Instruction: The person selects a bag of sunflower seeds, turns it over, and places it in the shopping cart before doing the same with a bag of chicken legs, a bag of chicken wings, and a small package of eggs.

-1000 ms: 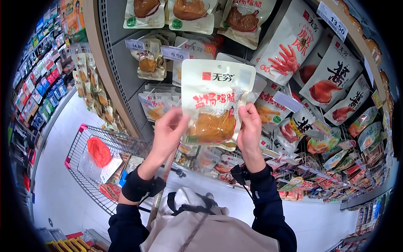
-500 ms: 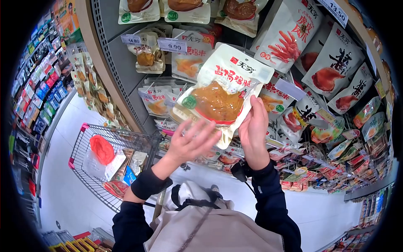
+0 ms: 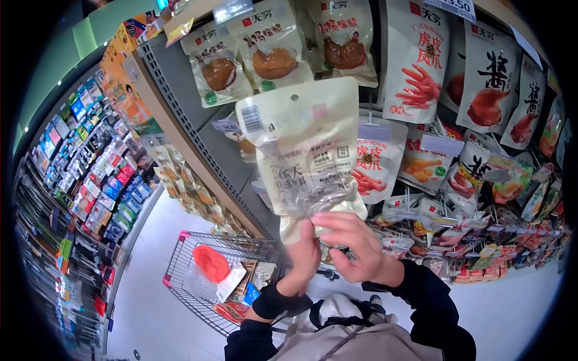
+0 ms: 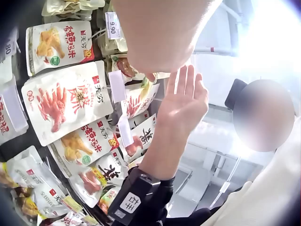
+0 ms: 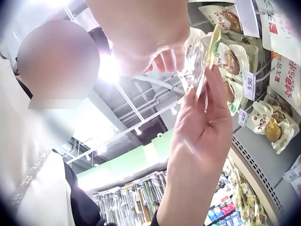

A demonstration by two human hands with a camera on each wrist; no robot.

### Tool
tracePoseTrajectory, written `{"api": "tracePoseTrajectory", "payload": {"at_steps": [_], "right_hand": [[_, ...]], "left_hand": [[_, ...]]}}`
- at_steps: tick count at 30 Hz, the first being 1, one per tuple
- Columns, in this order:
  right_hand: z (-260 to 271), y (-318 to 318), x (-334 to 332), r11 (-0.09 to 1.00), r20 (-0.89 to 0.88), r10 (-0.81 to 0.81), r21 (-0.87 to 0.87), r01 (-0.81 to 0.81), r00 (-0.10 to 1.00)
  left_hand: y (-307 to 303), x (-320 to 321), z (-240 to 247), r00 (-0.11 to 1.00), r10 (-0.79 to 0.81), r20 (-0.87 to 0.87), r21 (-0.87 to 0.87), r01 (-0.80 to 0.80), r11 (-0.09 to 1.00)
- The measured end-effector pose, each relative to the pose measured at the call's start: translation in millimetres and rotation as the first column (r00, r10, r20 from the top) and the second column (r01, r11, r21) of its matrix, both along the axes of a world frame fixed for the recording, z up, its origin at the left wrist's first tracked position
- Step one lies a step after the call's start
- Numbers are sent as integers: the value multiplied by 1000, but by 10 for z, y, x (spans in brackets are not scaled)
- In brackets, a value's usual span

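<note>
A cream food pouch (image 3: 307,150) hangs upright before the shelf, its printed back and barcode facing the head camera. My left hand (image 3: 301,262) pinches its lower edge between thumb and fingers; the right wrist view shows this left hand (image 5: 202,129) on the pouch (image 5: 212,49) from the side. My right hand (image 3: 358,249) lies beside it, fingertips against the pouch's lower part. The left wrist view shows the right hand (image 4: 182,106) palm up with straight fingers; there the near hand hides their contact with the pouch.
Similar pouches (image 3: 274,51) hang on the rack ahead, with red-printed ones (image 3: 415,66) to the right. A wire cart (image 3: 180,265) holding a red item (image 3: 211,263) and several packs stands at lower left. Another stocked shelf (image 3: 90,174) runs along the far left.
The pouch has turned from its picture side to its back. My left hand has taken hold of its bottom, and my right hand has released its side edge. The head view has swung left.
</note>
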State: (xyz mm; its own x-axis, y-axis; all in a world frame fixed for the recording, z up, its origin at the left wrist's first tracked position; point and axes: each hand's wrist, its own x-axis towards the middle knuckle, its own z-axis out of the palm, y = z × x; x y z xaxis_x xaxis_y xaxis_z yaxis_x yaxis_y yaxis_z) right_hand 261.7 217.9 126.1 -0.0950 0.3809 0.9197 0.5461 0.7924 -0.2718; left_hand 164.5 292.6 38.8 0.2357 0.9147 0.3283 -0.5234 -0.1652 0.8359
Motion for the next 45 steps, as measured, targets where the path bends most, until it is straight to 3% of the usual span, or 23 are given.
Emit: {"api": "tracePoseTrajectory", "payload": {"at_steps": [4, 13, 17, 18, 21, 28, 37, 38, 41, 45], "right_hand": [[-11, -63, 30, 991, -4, -128, 45, 128, 992], [32, -22, 184, 921, -37, -389, -14, 389, 920], [209, 14, 240, 806, 69, -567, -160, 570, 821], [218, 24, 237, 802, 43, -559, -227, 553, 828], [332, 23, 225, 734, 143, -626, -223, 641, 766], [347, 153, 177, 711, 137, -659, -208, 672, 739], [172, 84, 267, 733, 38, -646, -250, 633, 763], [163, 74, 293, 732, 45, -645, -251, 633, 763], [165, 29, 343, 732, 56, -637, -271, 626, 769], [189, -51, 438, 765, 3, -601, -286, 577, 799]], "left_hand": [[-45, 44, 221, 966, -89, 243, 21, 86, 996], [-29, 13, 171, 963, -136, 232, 12, 137, 990], [-22, -29, 3, 978, -136, 160, 89, 123, 988], [-21, -51, -43, 983, -134, 126, 90, 123, 988], [-3, -70, -120, 988, -129, 86, 98, 121, 988], [-44, -117, -156, 982, -163, 93, 48, 159, 986], [-95, -194, -345, 989, -63, -134, 60, 71, 996], [-119, -204, -348, 988, -84, -128, 54, 92, 994], [-269, -114, -218, 999, 39, -14, -16, -39, 999], [-376, -25, -187, 998, 48, 42, -43, -46, 998]]}}
